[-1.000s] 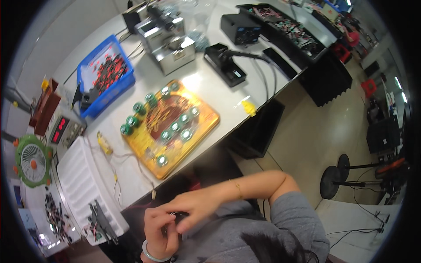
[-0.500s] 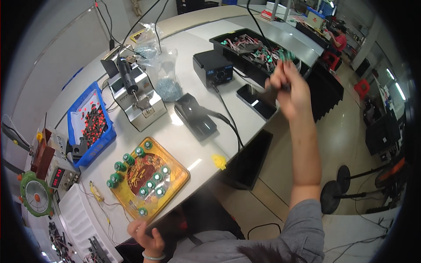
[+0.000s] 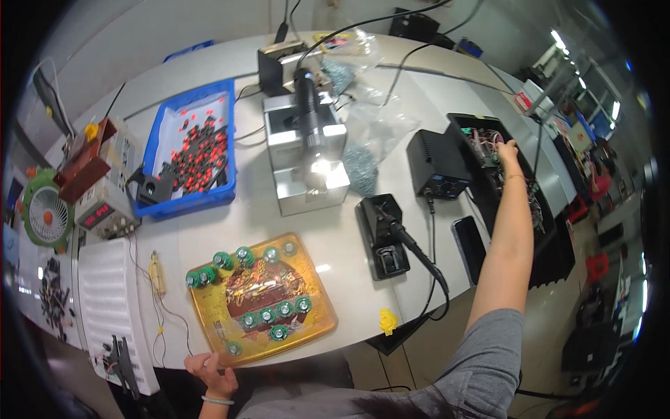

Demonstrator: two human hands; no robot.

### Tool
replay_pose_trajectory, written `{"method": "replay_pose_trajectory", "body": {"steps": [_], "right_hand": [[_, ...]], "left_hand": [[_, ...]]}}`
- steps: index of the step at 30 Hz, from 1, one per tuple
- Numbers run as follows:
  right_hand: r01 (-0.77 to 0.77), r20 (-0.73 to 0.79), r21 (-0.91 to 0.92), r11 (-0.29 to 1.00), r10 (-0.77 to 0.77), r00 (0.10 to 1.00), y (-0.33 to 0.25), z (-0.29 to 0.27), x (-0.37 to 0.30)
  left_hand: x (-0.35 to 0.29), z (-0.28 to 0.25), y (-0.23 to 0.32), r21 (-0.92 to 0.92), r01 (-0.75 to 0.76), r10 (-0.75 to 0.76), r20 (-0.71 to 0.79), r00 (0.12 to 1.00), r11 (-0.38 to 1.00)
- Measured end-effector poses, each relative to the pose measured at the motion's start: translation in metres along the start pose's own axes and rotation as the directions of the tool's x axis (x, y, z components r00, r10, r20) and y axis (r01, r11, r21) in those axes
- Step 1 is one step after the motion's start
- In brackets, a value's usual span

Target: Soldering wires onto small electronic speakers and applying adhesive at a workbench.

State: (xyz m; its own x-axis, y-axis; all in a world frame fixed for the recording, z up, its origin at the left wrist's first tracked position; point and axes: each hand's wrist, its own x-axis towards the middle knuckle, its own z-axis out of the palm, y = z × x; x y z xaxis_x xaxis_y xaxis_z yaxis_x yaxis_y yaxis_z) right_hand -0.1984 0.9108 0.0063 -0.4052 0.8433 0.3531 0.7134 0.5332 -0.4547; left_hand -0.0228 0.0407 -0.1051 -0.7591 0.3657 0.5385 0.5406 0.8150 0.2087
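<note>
White and crowded, the long workbench (image 3: 230, 230) curves away under ceiling lights, its far end lost among other stations. Since a moment ago the person's right hand (image 3: 507, 150) has gone further out, arm now fully stretched, and reaches into the black open tray of wired circuit boards (image 3: 488, 150) at the right edge of the bench. Half a second back that hand was raised over the same tray with something thin pinched in it; now the fingers dip among the wires, and I cannot tell whether they hold anything or how far they are spread. That suggests the work has moved from the person's lap to the tray.

The left hand (image 3: 213, 370) has stayed low at the near edge, fingers loosely curled and resting against the bench rim, holding nothing that I can make out. Just beyond it lies the square yellow fixture plate ringed with green round caps (image 3: 262, 300), untouched. A black soldering-iron stand (image 3: 382, 237) with its cable sits between plate and tray, a dark phone (image 3: 470, 241) beside it. Further back are a blue plastic bin of red and black small parts (image 3: 192, 150) and a grey metal microscope stand (image 3: 307, 150).
</note>
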Motion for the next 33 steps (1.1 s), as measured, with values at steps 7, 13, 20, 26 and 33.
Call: {"method": "replay_pose_trajectory", "body": {"steps": [7, 13, 20, 26, 33], "right_hand": [[0.441, 0.293, 0.511, 0.738, -0.632, 0.718, -0.086, -0.067, -0.105], [0.535, 0.468, -0.304, 0.788, -0.366, 0.805, -0.06, -0.05, -0.153], [0.485, 0.333, 0.294, 0.823, -0.564, 0.756, -0.099, -0.127, -0.173], [-0.386, -0.153, 0.886, -0.255, -0.949, 0.276, -0.204, -0.287, -0.522], [-0.838, -0.32, 0.345, -0.424, -0.892, 0.32, -0.235, -0.316, -0.622]], "left_hand": [[-0.004, -0.008, 0.002, -0.043, 0.072, -0.073, -0.022, 0.997, 0.996], [-0.007, -0.033, 0.013, -0.082, -0.018, 0.011, -0.088, 0.996, 0.996], [0.023, -0.116, 0.033, -0.26, -0.142, 0.086, -0.217, 0.972, 0.955], [0.079, -0.163, 0.093, -0.771, -0.461, -0.011, -0.518, 0.855, 0.44], [0.047, -0.222, 0.103, -0.595, -0.763, 0.038, -0.782, 0.622, 0.252]]}}
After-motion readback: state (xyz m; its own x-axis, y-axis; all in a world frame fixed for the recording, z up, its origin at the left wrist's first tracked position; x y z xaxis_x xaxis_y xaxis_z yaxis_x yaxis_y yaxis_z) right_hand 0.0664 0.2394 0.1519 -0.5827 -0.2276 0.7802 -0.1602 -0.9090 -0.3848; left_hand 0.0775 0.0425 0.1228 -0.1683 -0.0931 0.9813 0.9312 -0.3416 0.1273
